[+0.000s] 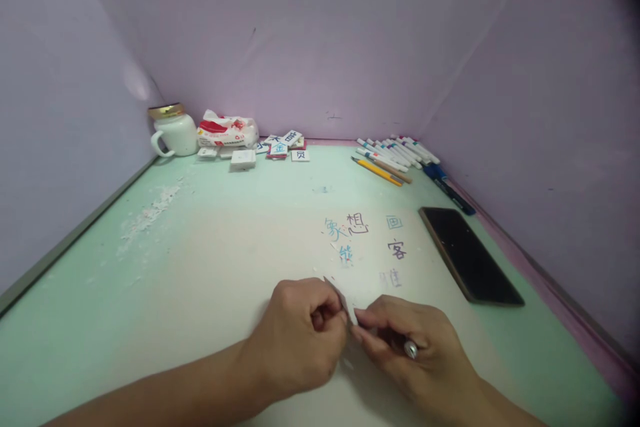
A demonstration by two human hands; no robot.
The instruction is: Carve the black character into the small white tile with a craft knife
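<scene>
Small card (344, 299) mostly hidden between both fingertips (print unreadable).

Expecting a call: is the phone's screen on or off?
Off, apparently: the phone lies flat on the table, its screen uniformly black.

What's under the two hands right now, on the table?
A small white paper piece is pinched between the left hand and right hand, over the green table. Small white scraps show by the hands. Anything directly beneath the palms is covered.

Mug (175, 132), markers (397, 151), dark phone (470, 255)
</scene>
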